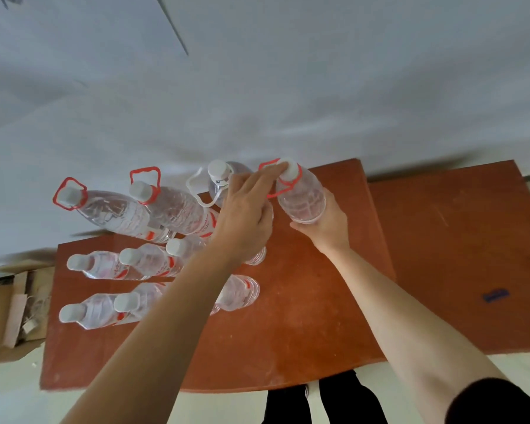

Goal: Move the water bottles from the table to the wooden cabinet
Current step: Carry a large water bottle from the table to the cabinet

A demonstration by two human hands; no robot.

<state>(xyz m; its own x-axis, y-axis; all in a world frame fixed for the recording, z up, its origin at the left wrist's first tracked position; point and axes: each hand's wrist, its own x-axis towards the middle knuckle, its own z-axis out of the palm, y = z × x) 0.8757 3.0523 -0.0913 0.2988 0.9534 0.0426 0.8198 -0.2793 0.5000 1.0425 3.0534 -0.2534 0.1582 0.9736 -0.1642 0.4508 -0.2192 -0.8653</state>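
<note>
A large clear water bottle with a red carry handle (302, 195) stands near the far edge of the reddish-brown table (303, 316). My right hand (326, 224) wraps its lower body from the near side. My left hand (245, 209) reaches over from the left, fingers on the red handle by the white cap. A large bottle with a white handle (219, 179) stands just left, partly hidden by my left hand. Two more red-handled large bottles (120, 214) (175, 206) stand further left. Several small white-capped bottles (98, 264) cluster nearer, some under my left forearm.
A second reddish-brown surface (459, 255) adjoins the table on the right, with a small blue mark on it. An open cardboard box (10, 310) with clutter sits on the floor at the left. A white wall runs behind the table. My legs show below the front edge.
</note>
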